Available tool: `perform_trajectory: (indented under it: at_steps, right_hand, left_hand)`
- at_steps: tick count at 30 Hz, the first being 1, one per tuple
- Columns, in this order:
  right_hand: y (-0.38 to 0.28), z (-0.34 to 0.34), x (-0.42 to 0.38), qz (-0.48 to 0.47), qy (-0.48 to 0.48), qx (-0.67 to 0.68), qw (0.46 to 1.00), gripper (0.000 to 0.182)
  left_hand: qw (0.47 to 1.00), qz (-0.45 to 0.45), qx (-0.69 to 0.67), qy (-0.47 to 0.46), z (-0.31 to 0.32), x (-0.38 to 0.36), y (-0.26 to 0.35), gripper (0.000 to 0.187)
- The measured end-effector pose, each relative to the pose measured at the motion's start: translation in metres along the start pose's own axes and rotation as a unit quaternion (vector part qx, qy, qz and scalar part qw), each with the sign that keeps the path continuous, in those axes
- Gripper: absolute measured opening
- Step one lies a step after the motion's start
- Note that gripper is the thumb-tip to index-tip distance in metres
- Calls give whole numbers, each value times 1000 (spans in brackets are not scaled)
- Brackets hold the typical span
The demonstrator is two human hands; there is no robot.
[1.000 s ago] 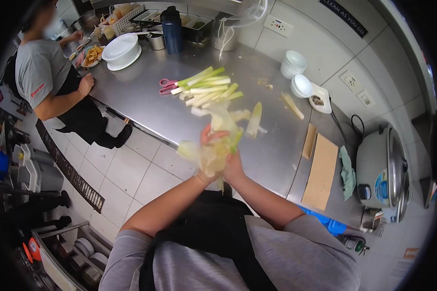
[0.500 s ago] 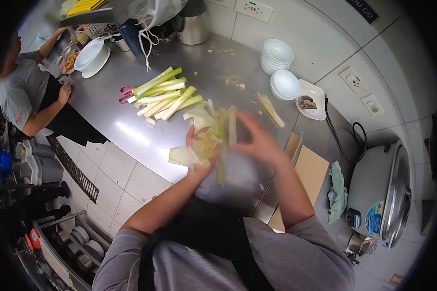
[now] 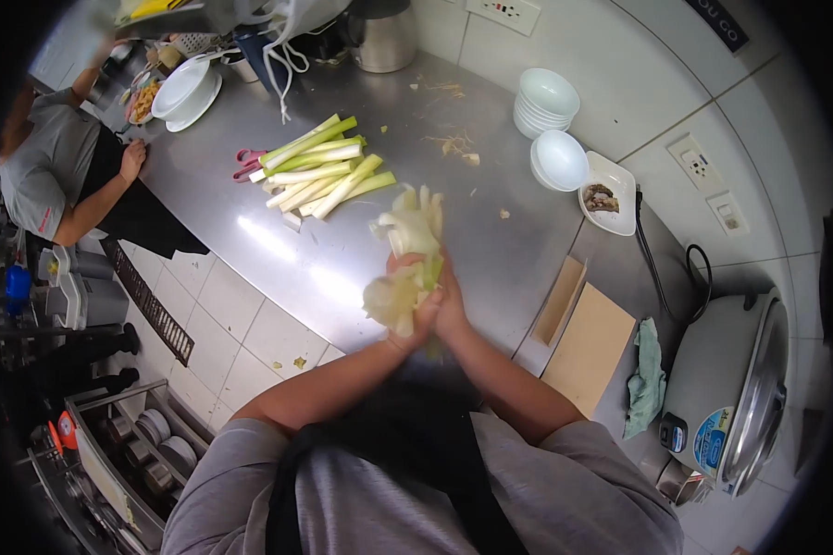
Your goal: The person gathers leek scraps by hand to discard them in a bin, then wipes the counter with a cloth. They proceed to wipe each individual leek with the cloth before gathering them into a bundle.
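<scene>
At the near edge of the steel counter (image 3: 491,268), the left hand (image 3: 423,312) and right hand (image 3: 450,303) close together around a bunch of pale leek leaves (image 3: 391,300), probably so the loose layers stay gathered. Farther up, cut stalks (image 3: 319,174) lie heaped beside pink-handled scissors (image 3: 246,165), seemingly kept apart from scraps, while white wall tiles (image 3: 611,65) and a grey cooker (image 3: 713,370) flank the worktop.

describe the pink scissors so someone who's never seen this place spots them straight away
On the steel counter, find the pile of long green-and-white stalks. The scissors lie at the pile's left end, their looped handles sticking out. That pink sets them apart from the green and white beside them.
</scene>
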State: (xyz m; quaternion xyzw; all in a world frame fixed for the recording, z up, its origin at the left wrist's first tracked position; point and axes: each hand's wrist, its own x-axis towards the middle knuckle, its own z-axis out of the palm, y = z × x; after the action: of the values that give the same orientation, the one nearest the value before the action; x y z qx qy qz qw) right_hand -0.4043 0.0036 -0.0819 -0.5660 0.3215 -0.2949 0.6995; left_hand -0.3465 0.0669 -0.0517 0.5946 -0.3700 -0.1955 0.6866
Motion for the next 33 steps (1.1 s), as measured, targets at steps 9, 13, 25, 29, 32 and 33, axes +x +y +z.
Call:
perform_trajectory:
  at_steps: [9,13,25,29,32,33]
  right_hand:
    - [39,-5,-25,-5,17,211,977,36]
    - [4,65,-23,64,-164,334,926,38]
    - [-39,551,-119,392,-578,590,406,44]
    - [-47,696,-174,486,-585,624,181,46]
    - [-54,802,-207,531,-563,633,27,48]
    - [-53,822,-220,543,-553,632,-24,48]
  left_hand:
    - [983,16,-182,-25,-17,10,42,71]
    - [962,205,-182,10,-72,35,71,45]
    - [972,198,12,123,-524,-41,219,49]
    - [967,80,-127,208,-637,-88,241,53]
    - [941,70,-150,295,-708,-105,250,55]
    - [950,37,-138,278,-741,-106,253,59]
